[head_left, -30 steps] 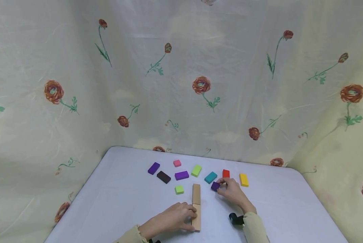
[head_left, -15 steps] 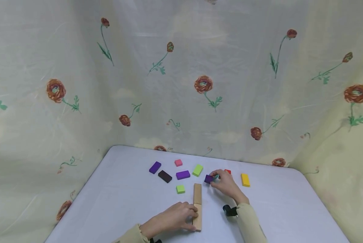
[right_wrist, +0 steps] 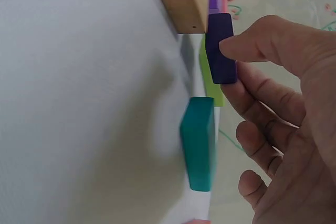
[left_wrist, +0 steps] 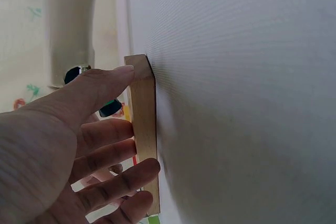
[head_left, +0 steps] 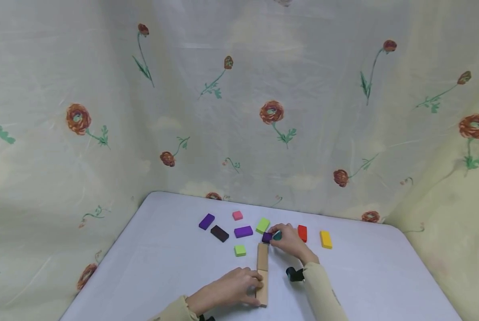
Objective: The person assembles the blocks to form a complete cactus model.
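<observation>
Two long plain wooden blocks lie end to end. My left hand [head_left: 237, 285] holds the near wooden block [head_left: 263, 292], its thumb at the near end and its fingers along the side; the left wrist view shows this wooden block [left_wrist: 143, 116] from low down. Ahead of it lies the far wooden block [head_left: 263, 257]. Between thumb and fingers, my right hand [head_left: 290, 242] pinches a small dark purple block [head_left: 266, 238], raised just beyond that far end. In the right wrist view the dark purple block [right_wrist: 218, 69] appears close to the wooden block's end [right_wrist: 189, 3].
Beneath the right hand lies a teal block [right_wrist: 197, 145]. A lime block [head_left: 263, 225], a red block [head_left: 302, 233] and a yellow block [head_left: 325, 239] are nearby. Several purple, black, pink and lime blocks lie left. Flowered cloth hangs behind the white table [head_left: 163, 249].
My right hand has carried the dark purple block leftward, from beside the teal block to the far wooden block's end. The left hand stays on the near wooden block.
</observation>
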A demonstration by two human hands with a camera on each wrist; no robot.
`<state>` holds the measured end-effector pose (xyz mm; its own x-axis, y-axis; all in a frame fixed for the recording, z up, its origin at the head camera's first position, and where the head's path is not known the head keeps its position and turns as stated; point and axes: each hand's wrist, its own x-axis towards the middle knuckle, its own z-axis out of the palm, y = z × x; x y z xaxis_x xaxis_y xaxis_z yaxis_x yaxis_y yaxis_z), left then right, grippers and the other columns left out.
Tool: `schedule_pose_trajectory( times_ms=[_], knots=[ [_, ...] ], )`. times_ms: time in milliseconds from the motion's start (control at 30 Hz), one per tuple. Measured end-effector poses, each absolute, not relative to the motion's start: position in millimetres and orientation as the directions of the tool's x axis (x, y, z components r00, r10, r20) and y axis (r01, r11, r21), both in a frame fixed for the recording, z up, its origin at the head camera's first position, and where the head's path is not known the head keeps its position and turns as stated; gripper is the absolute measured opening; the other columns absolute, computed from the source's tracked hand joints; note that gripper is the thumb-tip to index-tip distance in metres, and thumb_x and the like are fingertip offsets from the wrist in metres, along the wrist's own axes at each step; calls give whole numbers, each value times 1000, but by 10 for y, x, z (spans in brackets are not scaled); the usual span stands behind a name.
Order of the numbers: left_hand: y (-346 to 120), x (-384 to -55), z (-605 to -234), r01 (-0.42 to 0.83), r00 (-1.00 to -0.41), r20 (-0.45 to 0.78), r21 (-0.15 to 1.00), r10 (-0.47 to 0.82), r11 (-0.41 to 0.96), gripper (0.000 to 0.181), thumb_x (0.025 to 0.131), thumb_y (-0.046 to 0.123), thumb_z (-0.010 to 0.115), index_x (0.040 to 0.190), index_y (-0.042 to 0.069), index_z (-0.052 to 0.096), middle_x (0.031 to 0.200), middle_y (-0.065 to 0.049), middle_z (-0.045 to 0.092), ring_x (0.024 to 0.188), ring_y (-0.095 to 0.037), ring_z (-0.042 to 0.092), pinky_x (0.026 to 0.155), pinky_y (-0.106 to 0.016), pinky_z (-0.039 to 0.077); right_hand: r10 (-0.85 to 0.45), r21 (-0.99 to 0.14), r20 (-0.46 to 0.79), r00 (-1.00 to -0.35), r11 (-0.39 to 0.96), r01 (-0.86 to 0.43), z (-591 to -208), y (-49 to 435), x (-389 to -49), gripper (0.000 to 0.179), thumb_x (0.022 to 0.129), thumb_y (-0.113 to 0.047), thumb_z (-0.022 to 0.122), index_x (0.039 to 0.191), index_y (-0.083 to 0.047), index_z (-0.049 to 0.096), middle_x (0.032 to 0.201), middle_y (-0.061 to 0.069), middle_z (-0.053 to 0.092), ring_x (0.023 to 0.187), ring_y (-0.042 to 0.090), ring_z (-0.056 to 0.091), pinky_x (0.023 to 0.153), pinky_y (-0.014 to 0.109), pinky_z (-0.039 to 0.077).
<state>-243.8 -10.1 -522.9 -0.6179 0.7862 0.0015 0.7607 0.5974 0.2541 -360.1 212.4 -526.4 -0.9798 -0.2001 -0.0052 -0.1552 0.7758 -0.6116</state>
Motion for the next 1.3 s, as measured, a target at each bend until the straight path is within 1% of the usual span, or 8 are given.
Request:
schedule_pose_trajectory(
  times_ms=[233,433,600,733,867,1000,1100,1300],
  knots=[
    [-102,-2433,-5246,763,-616,3,251,788,595,43,83,48,70,116,22,70,122,9,65,106,-4,60,87,-20,51,-174,-594,-40,-984,796,-116,-5325,2078,-3610,27,82,-20,74,109,-20,69,109,2,61,102,24,46,87,44,45],
    [-96,-2429,-5248,757,-620,-5,261,785,599,43,83,48,70,116,22,70,122,9,64,105,-3,60,86,-19,50,-174,-584,-46,-984,803,-115,-5330,2061,-3617,27,83,-19,73,109,-19,70,110,2,61,101,25,47,85,44,44],
    [-93,-2425,-5247,754,-623,-9,258,782,604,43,83,48,70,116,22,70,122,9,64,105,-3,60,86,-19,50,-198,-567,-34,-980,811,-144,-5351,2058,-3630,25,86,-21,71,111,-20,72,114,2,63,103,23,48,87,43,44],
    [-89,-2428,-5241,757,-624,-2,250,782,604,43,83,49,70,117,22,70,122,9,64,105,-4,60,86,-20,51,-224,-548,-7,-974,816,-184,-5350,2054,-3633,28,85,-21,70,112,-19,72,116,3,64,102,23,48,87,43,43],
    [-91,-2423,-5240,757,-623,2,254,782,603,44,82,48,71,117,22,70,122,9,64,106,-4,60,86,-20,51,-225,-530,10,-974,825,-196,-5350,2049,-3627,26,85,-24,70,111,-18,73,114,3,65,99,22,48,83,41,42],
    [-96,-2422,-5251,761,-618,0,253,786,597,44,83,48,70,117,21,70,123,8,64,108,-5,60,87,-20,51,-213,-534,4,-977,826,-183,-5351,2032,-3625,26,86,-26,71,111,-17,73,108,0,66,99,21,48,82,39,40],
    [-102,-2422,-5256,762,-615,-1,256,789,594,44,83,48,70,117,21,70,123,8,64,108,-5,60,87,-21,51,-210,-553,-4,-978,815,-173,-5351,2015,-3637,25,86,-24,72,111,-17,72,105,-1,67,100,21,48,85,40,41],
    [-118,-2425,-5241,774,-605,15,247,796,583,44,84,49,69,117,21,70,123,8,64,108,-6,60,87,-21,51,-198,-587,-14,-980,795,-152,-5345,1991,-3671,20,86,-20,72,106,-18,72,105,1,63,97,22,49,85,41,44]
  ],
)
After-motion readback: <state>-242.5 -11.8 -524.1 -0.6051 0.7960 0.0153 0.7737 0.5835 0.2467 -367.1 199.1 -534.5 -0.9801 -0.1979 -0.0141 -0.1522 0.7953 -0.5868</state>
